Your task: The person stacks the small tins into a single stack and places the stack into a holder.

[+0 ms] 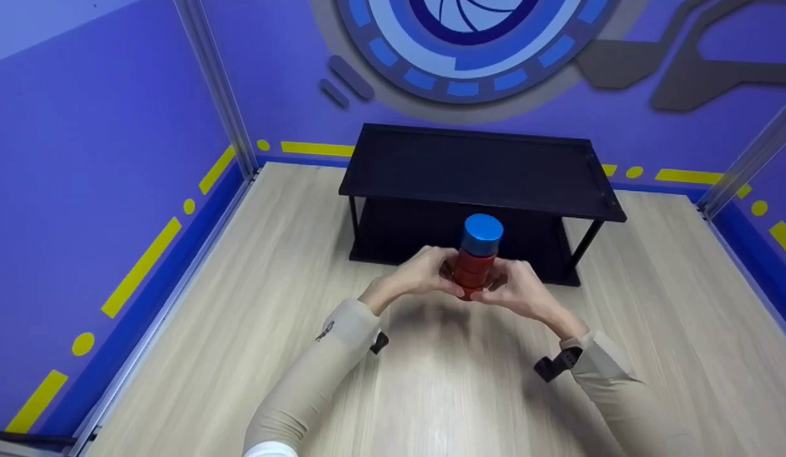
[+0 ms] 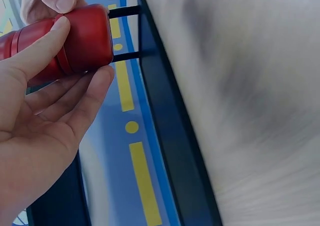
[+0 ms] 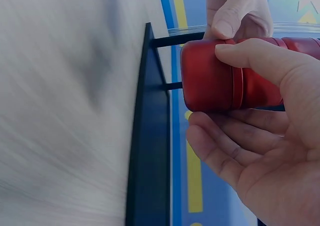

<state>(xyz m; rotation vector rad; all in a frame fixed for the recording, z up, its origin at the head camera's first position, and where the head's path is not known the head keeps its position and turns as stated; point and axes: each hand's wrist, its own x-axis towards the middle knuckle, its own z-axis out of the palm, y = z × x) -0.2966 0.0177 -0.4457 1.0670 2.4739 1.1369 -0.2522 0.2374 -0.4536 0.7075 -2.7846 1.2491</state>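
Note:
A red bottle (image 1: 474,271) with a blue cap (image 1: 483,232) is held up between both hands, in front of the black two-tier shelf (image 1: 481,168). It stands roughly upright, raised above the table. My left hand (image 1: 424,271) grips it from the left, and my right hand (image 1: 521,289) grips it from the right. Up close in the left wrist view, the thumb lies along the ridged red body (image 2: 90,36) while the fingers curve round the other side. The right wrist view shows a similar grasp near the base (image 3: 206,76). The cap is outside both wrist views.
Behind the bottle, the shelf has an upper tray and a lower board joined by thin posts (image 1: 584,244). The pale wooden table (image 1: 240,304) extends around it. Blue-purple panels (image 1: 101,158) with yellow marks enclose the back and sides.

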